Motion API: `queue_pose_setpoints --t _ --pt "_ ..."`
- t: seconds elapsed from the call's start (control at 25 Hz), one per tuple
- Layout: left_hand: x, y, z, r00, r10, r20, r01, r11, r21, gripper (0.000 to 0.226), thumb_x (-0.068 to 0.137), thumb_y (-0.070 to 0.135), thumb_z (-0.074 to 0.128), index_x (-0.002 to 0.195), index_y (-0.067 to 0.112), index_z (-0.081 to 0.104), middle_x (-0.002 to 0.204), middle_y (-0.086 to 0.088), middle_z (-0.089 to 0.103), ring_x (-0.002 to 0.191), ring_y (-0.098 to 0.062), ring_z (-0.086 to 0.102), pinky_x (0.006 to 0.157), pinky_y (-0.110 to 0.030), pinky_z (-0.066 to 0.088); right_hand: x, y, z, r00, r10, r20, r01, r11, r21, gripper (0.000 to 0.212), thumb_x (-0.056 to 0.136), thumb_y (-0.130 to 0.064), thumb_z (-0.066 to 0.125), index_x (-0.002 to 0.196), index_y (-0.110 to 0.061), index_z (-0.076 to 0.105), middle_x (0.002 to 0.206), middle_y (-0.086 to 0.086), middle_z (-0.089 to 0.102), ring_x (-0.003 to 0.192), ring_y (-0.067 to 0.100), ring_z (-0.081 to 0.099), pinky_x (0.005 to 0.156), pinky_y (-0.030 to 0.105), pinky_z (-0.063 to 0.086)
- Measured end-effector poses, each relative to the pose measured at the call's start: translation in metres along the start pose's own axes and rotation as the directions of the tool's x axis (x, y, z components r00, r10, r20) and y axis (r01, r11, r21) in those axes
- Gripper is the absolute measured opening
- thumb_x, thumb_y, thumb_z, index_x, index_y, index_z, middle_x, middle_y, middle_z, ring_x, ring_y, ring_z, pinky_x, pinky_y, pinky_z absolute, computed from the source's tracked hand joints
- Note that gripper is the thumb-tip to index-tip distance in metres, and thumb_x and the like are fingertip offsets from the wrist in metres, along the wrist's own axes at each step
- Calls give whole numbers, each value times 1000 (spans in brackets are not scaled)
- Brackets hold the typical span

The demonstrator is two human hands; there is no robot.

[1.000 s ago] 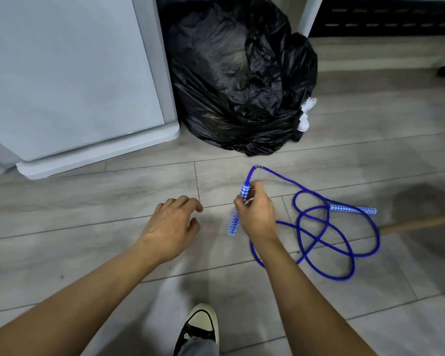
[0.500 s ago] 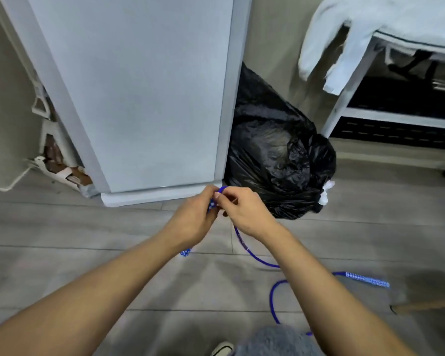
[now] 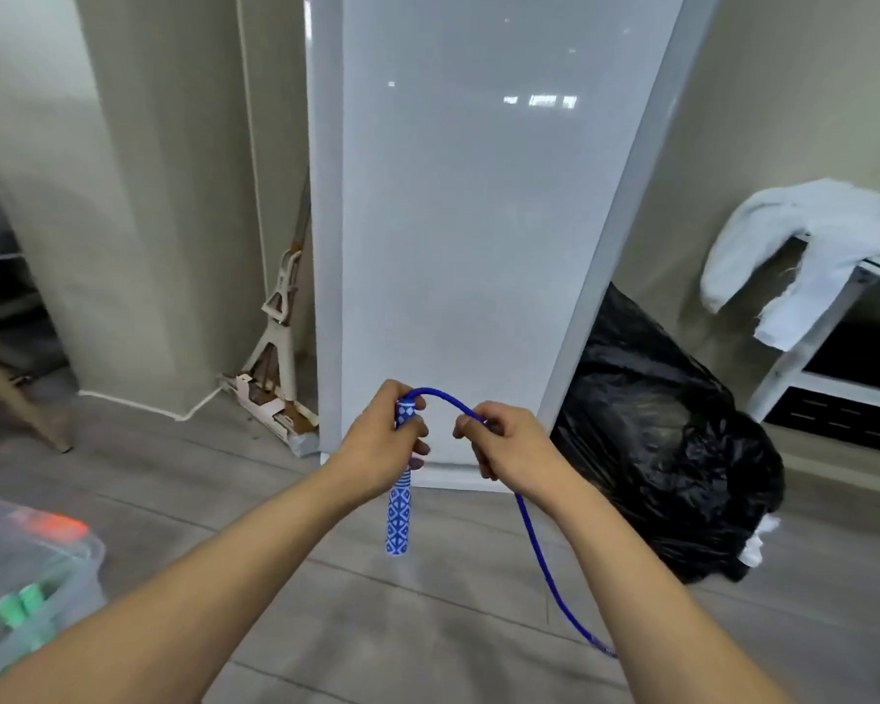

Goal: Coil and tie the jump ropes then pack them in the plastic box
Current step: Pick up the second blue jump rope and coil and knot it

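1. A big white cabinet (image 3: 478, 221) fills the middle of the view, standing on the grey floor.
2. A black bin bag (image 3: 671, 475) slumps just beside it on the right.
3. The clear plastic box (image 3: 80, 597) sits low at the left edge, blurred, well apart from the rope.
4. The left hand (image 3: 382, 439) curls round the upper part of the blue patterned handle (image 3: 400, 515), which hangs upright below the fist.
5. The right hand (image 3: 509, 444) pinches the blue cord (image 3: 534, 546) close by. The cord arches between both hands, then trails down towards the floor.
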State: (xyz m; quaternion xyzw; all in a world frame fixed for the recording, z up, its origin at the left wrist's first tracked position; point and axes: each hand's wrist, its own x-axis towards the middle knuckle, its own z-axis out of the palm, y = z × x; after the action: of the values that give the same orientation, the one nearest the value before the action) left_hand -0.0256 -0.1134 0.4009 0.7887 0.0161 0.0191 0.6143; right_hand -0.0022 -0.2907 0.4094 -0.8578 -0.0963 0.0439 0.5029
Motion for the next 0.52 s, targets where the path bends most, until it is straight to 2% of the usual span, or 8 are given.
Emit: queue_pose_setpoints --t 0.12,0.2,0.24,0.28,0.36,0.44,0.52 --pt "4 -7 -48 974 -142 -177 95 963 -251 12 105 12 44 112 12 53 97 -18 60 78 -30 68 75 -50 62 -1 -6 17 1000 -19 -20 21 995 97 23 98 -30 60 85 -15 73 58 3 49 47 15 43 52 29 40" --pt "6 -14 -68 957 -167 -238 87 946 -312 13 105 16 45 112 13 55 95 -18 61 69 -27 64 63 -43 61 -1 -7 26 996 -37 -78 42 997 67 25 98 -33 60 82 -22 75 53 -6 44 45 9 36 50 25 33" --pt "8 -18 -74 954 -165 -249 83 947 -311 14 105 18 45 113 14 56 92 -17 63 62 -24 60 54 -36 56 3 -10 29 992 -53 -118 55 998 18 26 98 -35 60 81 -24 75 50 -10 42 43 6 32 49 23 30" --pt "11 -20 -76 951 -179 -251 91 941 -325 15 105 19 44 115 14 56 89 -15 64 56 -21 55 46 -31 47 7 -13 32 985 -68 -158 66 998 -17 26 98 -35 59 81 -26 76 47 -11 40 42 6 30 47 21 27" --pt "14 -22 -73 934 -281 -221 164 887 -431 18 104 19 43 113 10 55 81 -15 67 48 -18 46 42 -25 36 14 -20 37 975 -58 -213 61 998 7 28 101 -28 54 86 -25 77 47 -11 35 41 7 27 46 22 23" --pt "16 -18 -72 919 -368 -139 221 777 -589 24 101 18 39 104 2 56 79 -19 71 50 -20 48 44 -24 37 19 -27 45 978 -26 -208 40 997 65 33 101 -16 45 93 -21 77 55 -8 37 42 6 27 47 23 24" --pt "19 -15 -72 934 -347 -82 205 711 -673 29 102 17 36 102 -2 57 88 -22 74 62 -25 60 51 -29 47 20 -33 56 988 -28 -154 42 995 90 33 100 -9 44 103 -20 74 61 -2 51 44 6 34 48 20 31"
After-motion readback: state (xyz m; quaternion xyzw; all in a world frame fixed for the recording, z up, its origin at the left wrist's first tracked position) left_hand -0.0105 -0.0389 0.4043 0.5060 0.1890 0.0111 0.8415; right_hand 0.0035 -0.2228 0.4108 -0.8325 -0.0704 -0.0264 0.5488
